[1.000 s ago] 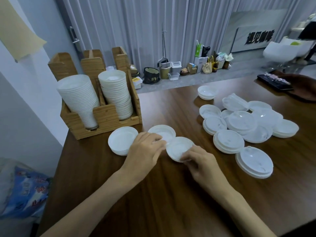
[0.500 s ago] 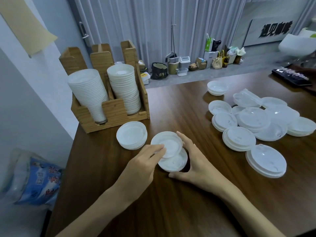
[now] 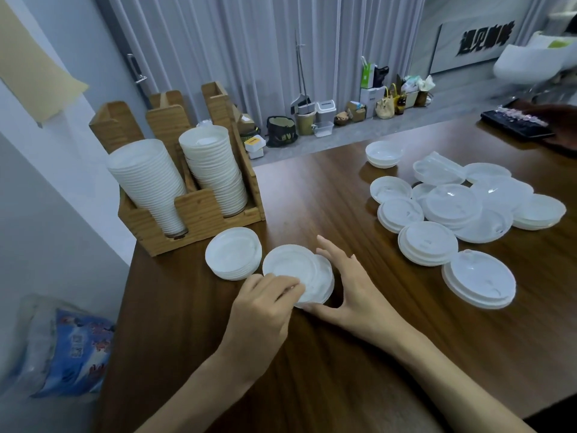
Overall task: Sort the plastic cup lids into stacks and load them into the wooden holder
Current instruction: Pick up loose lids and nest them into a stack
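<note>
Head view: lids (image 3: 299, 276) being aligned, left hand (image 3: 265, 310) pinching, right hand (image 3: 359, 295) splayed.
Holder (image 3: 199, 210): two stacks (image 3: 150, 179) loaded.
Right pile (image 3: 462, 210): unsorted.

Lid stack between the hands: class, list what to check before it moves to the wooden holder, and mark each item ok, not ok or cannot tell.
1. Left hand pinches the lid stack at its near edge: ok.
2. Right hand touches the stack: cannot tell; it lies open beside it.
3. Lids squared up: not ok; the top lid sits offset to the left.
4. Free slot in the holder: cannot tell; both front slots are full, rear ones hidden.
5. Loose lids at right sorted: not ok; they overlap in a heap.
</note>
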